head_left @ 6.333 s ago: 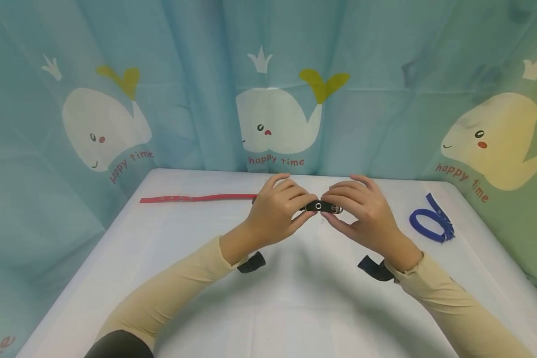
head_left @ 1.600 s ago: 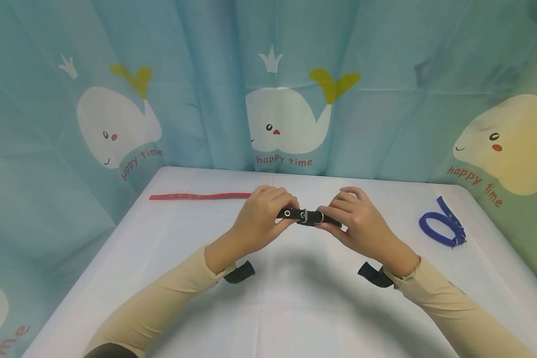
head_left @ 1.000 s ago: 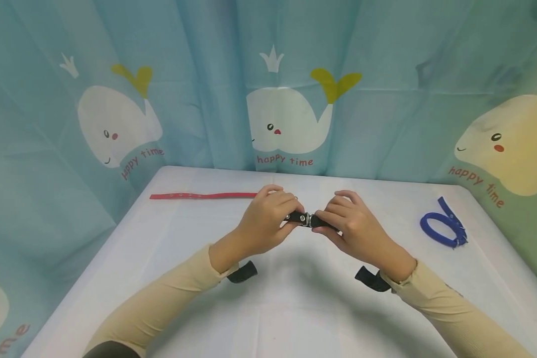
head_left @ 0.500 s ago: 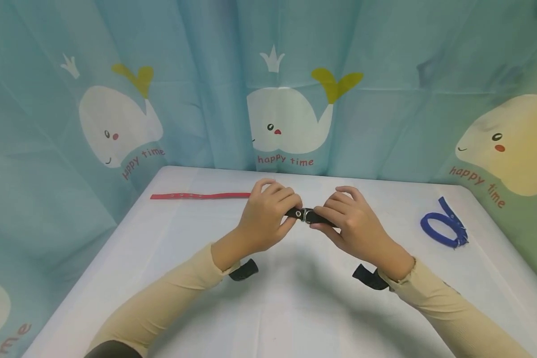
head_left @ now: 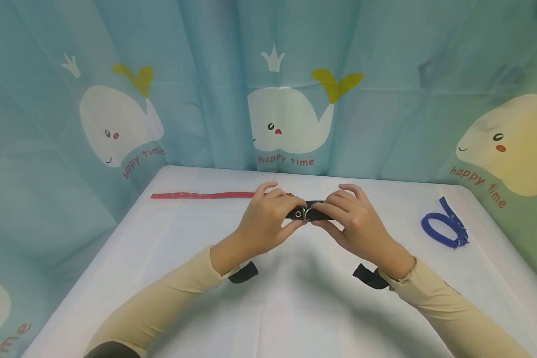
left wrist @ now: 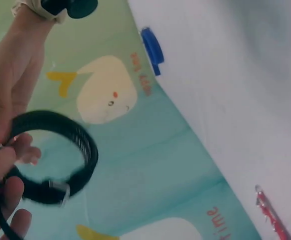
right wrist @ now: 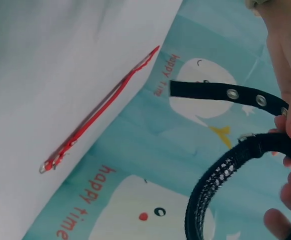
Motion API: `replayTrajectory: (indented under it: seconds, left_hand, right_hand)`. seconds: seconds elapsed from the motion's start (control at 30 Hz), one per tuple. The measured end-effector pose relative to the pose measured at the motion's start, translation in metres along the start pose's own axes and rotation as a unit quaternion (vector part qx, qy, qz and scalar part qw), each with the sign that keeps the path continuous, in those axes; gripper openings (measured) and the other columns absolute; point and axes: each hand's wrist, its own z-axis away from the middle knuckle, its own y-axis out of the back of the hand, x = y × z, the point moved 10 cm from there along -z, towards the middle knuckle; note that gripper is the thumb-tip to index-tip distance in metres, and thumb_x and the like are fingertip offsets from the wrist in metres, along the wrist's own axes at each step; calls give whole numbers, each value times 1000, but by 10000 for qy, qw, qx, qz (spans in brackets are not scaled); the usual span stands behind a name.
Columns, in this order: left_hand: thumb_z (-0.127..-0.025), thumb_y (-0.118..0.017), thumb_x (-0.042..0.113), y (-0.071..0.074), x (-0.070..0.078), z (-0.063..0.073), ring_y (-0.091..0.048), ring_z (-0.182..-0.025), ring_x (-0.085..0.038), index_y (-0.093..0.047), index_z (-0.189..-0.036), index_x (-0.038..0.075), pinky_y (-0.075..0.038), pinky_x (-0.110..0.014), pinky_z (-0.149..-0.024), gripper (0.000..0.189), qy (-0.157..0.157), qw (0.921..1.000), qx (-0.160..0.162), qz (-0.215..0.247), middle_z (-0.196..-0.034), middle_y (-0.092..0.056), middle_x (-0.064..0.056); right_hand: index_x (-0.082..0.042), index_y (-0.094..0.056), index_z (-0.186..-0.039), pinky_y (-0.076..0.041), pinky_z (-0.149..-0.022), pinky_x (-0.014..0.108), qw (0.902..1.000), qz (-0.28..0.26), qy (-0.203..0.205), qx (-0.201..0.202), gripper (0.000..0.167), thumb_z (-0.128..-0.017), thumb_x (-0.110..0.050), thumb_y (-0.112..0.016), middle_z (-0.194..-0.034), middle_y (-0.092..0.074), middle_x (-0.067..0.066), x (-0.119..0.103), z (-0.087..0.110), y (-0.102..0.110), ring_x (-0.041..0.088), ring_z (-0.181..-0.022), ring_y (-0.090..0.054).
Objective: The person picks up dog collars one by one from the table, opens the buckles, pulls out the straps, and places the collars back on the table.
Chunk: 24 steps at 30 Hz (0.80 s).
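Note:
A black dog collar (head_left: 318,215) with metal eyelets, a buckle and a D-ring is held above the table between both hands. My left hand (head_left: 266,219) pinches the eyelet side, close to the D-ring. My right hand (head_left: 355,219) pinches the strap just right of the ring. In the left wrist view the collar (left wrist: 88,150) curves into a loop. The right wrist view shows its free end (right wrist: 200,90) with eyelets sticking out beyond the fingers, and a studded band on the loop. Fingers hide part of the buckle area.
A red collar (head_left: 206,195) lies stretched out along the back left of the white table (head_left: 273,308). At the right lies a blue collar (head_left: 438,242), coiled with its tail out. A whale-print curtain (head_left: 206,124) hangs behind the table.
Over the longer span, the hands have shifted their grip along the black collar, and its ring now sits between them. Lately the strap has turned slightly and both hands have moved only a little.

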Motion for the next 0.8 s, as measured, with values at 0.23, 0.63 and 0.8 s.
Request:
replayTrajectory:
  seconds: [0.23,0.63,0.8]
  left_hand:
    - [-76,-71,25,5,7,0,-60,-78,-12,-67,-92,12,-41,-45,-97,20,-312,9986,266,-320,-79,-68,5]
    - [-78,-72,28,7,9,1,-62,-83,-13,-68,-91,15,-40,-45,-98,18,-389,9972,309,-556,-81,-70,4]
    - [-79,-72,28,8,7,3,-61,-82,-12,-68,-90,15,-39,-45,-99,17,-326,9975,284,-559,-82,-70,5]
  right_hand:
    - [-2,-66,-92,-39,-96,53,9999,-134,-49,-70,44,-95,-42,-48,-76,-66,7,-5,-5,-1,20,-72,-61]
    - [-5,-67,-89,-42,-93,55,9997,-138,151,-138,15,-83,-18,-70,-82,-67,5,-10,-12,0,21,-81,-62]
    - [-5,-66,-89,-44,-91,54,9995,-24,246,-205,27,-66,-8,-79,-82,-68,4,-7,-10,4,19,-78,-62]
